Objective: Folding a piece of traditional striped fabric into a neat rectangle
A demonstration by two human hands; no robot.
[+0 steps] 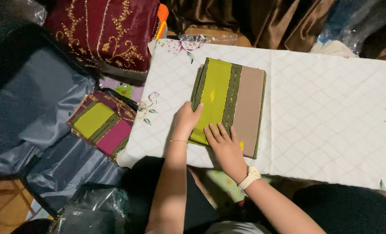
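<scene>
A folded cloth, lime green and tan with dark striped bands, lies flat on a white quilted cover with flower prints. My left hand grips the cloth's near left edge, thumb on top. Flat on the near end of the cloth rests my right hand, fingers spread, with a pale watch on the wrist.
A second folded cloth, green and magenta, lies in an open grey-lined suitcase at the left. A maroon gold-embroidered fabric sits at the back left, brown satin behind. Clear plastic wrap lies near my knees.
</scene>
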